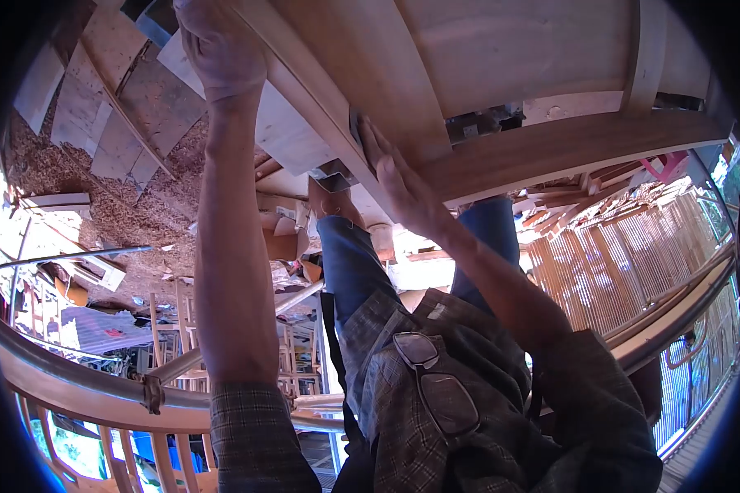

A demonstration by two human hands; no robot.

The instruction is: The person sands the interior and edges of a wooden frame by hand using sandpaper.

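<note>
Ideally, I'd press evenly with my outstretched right hand (400,182), against the thin dark pad (354,129) on the long light-brown wooden rail (311,82) beside my curled left hand (220,51); neither grip's clear.

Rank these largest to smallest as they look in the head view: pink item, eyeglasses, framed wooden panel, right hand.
1. Framed wooden panel
2. Right hand and eyeglasses: too alike to rank
3. Pink item, apparently farther from the camera
</note>
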